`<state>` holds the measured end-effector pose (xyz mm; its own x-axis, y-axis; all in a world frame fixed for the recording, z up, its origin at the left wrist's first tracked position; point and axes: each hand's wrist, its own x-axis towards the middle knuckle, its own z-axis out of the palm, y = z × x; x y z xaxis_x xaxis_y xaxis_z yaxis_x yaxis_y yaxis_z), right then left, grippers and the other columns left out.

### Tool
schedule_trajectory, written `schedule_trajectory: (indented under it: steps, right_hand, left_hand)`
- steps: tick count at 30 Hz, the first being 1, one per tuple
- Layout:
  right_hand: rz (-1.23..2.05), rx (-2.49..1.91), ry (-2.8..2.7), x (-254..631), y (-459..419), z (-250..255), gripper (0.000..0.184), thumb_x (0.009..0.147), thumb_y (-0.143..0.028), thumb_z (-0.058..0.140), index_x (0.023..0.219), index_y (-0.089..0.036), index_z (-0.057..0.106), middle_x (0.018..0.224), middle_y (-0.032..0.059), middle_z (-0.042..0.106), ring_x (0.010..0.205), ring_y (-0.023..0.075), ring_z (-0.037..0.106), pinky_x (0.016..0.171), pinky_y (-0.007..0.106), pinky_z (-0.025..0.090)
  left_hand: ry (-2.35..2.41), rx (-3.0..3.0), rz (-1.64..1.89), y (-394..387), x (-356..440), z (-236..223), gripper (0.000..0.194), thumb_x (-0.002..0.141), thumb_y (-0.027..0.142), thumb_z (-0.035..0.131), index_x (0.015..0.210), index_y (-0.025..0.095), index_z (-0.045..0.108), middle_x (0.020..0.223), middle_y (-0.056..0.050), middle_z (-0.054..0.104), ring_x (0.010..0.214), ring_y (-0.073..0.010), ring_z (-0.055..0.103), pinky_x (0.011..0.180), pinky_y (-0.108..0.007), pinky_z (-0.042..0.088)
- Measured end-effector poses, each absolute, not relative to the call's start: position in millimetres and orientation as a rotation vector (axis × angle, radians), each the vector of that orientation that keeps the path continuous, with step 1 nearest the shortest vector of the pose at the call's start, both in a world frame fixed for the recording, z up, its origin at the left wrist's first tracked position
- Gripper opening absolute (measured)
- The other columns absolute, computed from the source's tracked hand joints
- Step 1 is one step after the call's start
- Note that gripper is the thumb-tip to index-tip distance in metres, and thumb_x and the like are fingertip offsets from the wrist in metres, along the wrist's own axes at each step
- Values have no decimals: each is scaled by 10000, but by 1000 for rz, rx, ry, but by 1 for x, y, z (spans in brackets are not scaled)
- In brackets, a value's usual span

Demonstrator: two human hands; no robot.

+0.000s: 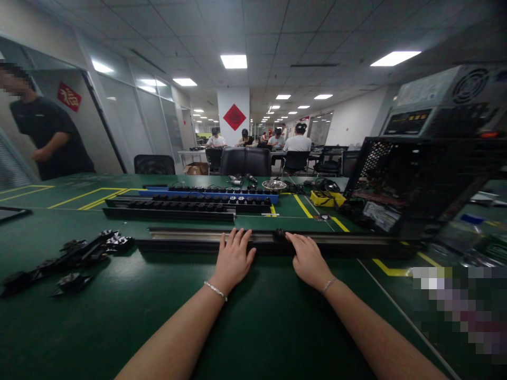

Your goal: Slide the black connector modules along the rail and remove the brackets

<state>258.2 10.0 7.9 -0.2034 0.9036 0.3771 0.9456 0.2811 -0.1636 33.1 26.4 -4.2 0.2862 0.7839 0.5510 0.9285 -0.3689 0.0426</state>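
Note:
A long black rail point(190, 244) with a pale metal strip along its channel lies crosswise on the green table before me. My left hand point(233, 258) rests on the rail with its fingers spread, holding nothing. A small black block-like part point(279, 234) sits in the channel. My right hand point(311, 259) lies at the rail just right of that part. Its fingers are stretched out, and the fingertips touch the part's right side without wrapping round it.
Several black parts point(71, 258) lie at left. Behind the rail are more rails with rows of black pieces point(198, 202), a metal bowl point(274, 184) and a yellow tray point(328, 198). An open computer case point(428, 184) stands right. A person point(51, 132) is at far left.

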Motion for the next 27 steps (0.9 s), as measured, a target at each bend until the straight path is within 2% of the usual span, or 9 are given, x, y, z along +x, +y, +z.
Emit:
schedule_trajectory:
  steps: [4,11,16,21,27]
  right_hand:
    - [-111,-1645,-2182,251,12,7,695,663,-58,378,1354,-135,351,1310,70,510,1256,196,354,1089,426,193]
    - [-120,-1638,-2234,246,13,4,743,662,-51,370,1391,-168,287,1353,44,472,1274,182,325,1100,441,154]
    - [-210,-1609,-2332,253,14,2,790,647,-24,356,1406,-222,263,1422,4,385,1319,178,258,1097,447,160]
    - [-495,-1758,-2175,273,17,-7,720,688,-92,413,1389,-222,309,1478,20,279,1347,252,188,1083,516,151]
    - [-513,-1810,-2118,280,19,-11,694,693,-118,440,1373,-211,340,1461,36,315,1333,255,220,1079,490,170]
  left_hand:
    - [-1493,-2326,-670,21,44,-4,487,876,466,358,1349,346,361,1411,-57,400,1330,-269,275,1066,-519,214]
    - [-1462,-2370,-606,17,59,-3,524,818,559,423,1326,455,343,1470,-75,282,1354,-356,171,1000,-671,139]
    - [-1566,-2366,-591,18,76,-2,601,772,591,474,1338,466,314,1484,-67,253,1349,-408,128,962,-725,106]
    - [-1690,-2362,-575,21,95,4,621,754,632,462,1335,457,333,1483,-79,258,1334,-452,123,921,-761,102]
    - [-1702,-2400,-541,21,97,10,538,809,591,398,1318,418,389,1437,-79,357,1333,-429,157,910,-778,86]
